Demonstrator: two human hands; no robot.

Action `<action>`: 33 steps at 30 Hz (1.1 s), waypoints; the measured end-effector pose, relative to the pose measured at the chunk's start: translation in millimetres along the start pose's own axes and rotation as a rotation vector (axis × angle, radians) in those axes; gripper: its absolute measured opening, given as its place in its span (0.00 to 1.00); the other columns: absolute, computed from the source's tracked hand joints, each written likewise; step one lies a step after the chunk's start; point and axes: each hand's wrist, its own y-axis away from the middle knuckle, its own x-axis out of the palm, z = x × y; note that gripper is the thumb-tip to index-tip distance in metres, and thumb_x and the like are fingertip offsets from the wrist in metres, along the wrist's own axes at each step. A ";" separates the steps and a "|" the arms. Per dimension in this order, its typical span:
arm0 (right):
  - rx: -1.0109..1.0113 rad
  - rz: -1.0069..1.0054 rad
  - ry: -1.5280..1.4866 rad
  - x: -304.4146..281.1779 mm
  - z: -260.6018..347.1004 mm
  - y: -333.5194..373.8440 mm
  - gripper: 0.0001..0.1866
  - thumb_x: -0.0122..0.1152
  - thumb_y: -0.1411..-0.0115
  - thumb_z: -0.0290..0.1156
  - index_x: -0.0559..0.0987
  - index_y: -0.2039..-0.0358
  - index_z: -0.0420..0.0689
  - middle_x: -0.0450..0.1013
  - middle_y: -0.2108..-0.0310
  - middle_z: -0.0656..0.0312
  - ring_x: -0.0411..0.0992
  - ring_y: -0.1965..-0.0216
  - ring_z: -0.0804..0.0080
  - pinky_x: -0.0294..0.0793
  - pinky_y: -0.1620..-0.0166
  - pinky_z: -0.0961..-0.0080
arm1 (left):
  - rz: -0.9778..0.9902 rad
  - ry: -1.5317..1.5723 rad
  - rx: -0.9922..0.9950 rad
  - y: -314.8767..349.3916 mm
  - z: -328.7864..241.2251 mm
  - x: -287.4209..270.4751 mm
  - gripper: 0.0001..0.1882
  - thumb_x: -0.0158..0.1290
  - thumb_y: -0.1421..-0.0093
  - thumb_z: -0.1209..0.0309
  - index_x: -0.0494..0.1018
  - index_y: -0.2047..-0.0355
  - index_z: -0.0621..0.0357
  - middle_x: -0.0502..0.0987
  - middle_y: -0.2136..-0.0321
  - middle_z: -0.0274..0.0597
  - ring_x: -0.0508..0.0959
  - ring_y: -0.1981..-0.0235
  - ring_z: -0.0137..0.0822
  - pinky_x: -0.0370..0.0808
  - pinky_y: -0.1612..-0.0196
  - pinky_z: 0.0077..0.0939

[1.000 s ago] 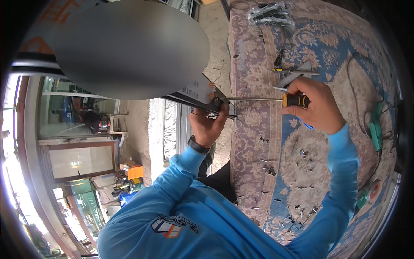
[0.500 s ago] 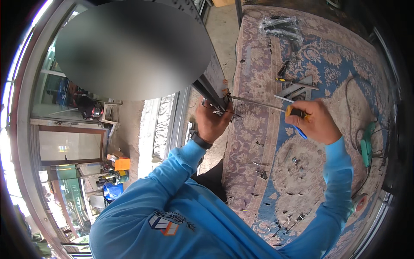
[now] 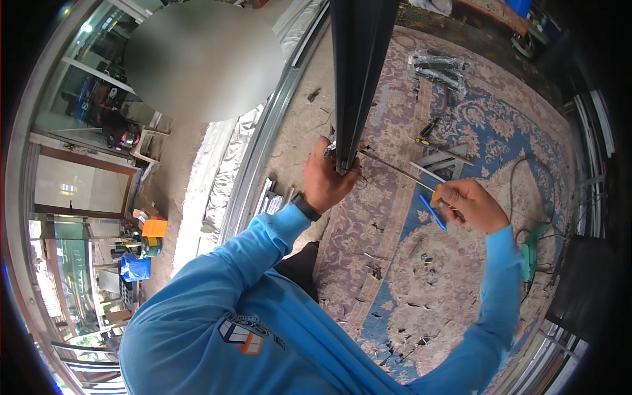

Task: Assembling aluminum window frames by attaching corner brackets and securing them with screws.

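My left hand [image 3: 324, 184] is closed around the lower end of a long dark metal profile [image 3: 363, 66], which extends away toward the top of the view. In my right hand [image 3: 475, 205] is a screwdriver [image 3: 403, 173] with a yellow and black handle. Its long shaft slants left to the end of the profile, beside my left fingers. Whether the tip touches the profile, I cannot tell. A blue pen [image 3: 433, 212] lies on the patterned carpet [image 3: 401, 79], just left of my right hand. Beyond that hand lies a metal set square [image 3: 454, 160].
Plastic-wrapped black parts [image 3: 440, 71] and a yellow-black hand tool [image 3: 428, 133] lie farther back. A green corded power tool [image 3: 532, 251] rests at right. Small metal bits [image 3: 426, 260] litter the carpet. Long metal rails [image 3: 268, 141] run along the left, past an orange box [image 3: 154, 228].
The profile has swung from leaning left to pointing nearly straight ahead, with its dark side showing. My right hand and the screwdriver handle have moved lower, uncovering more of the blue pen.
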 end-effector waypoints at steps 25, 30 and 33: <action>0.139 0.162 -0.199 -3.1 7.3 -6.9 0.21 0.63 0.38 0.48 0.81 0.60 0.40 0.74 0.78 0.58 0.71 0.79 0.75 0.68 0.77 0.76 | -0.040 0.157 0.024 0.7 0.9 3.3 0.21 0.65 0.53 0.71 0.62 0.67 0.59 0.74 0.75 0.52 0.77 0.72 0.56 0.74 0.69 0.40; -0.588 -0.614 0.727 10.7 -4.7 -4.4 0.22 0.71 0.46 0.42 0.80 0.54 0.44 0.75 0.69 0.61 0.72 0.75 0.67 0.72 0.74 0.72 | 0.018 -0.023 0.011 0.0 -3.6 2.0 0.20 0.64 0.52 0.71 0.63 0.66 0.61 0.76 0.73 0.54 0.79 0.69 0.54 0.75 0.68 0.39; -0.667 -0.816 1.210 17.8 -6.9 -6.9 0.25 0.67 0.45 0.50 0.80 0.53 0.46 0.78 0.66 0.60 0.76 0.72 0.63 0.72 0.74 0.66 | 0.094 0.003 -0.104 0.1 -6.2 -0.1 0.18 0.62 0.50 0.74 0.67 0.61 0.63 0.78 0.69 0.52 0.81 0.68 0.52 0.76 0.65 0.37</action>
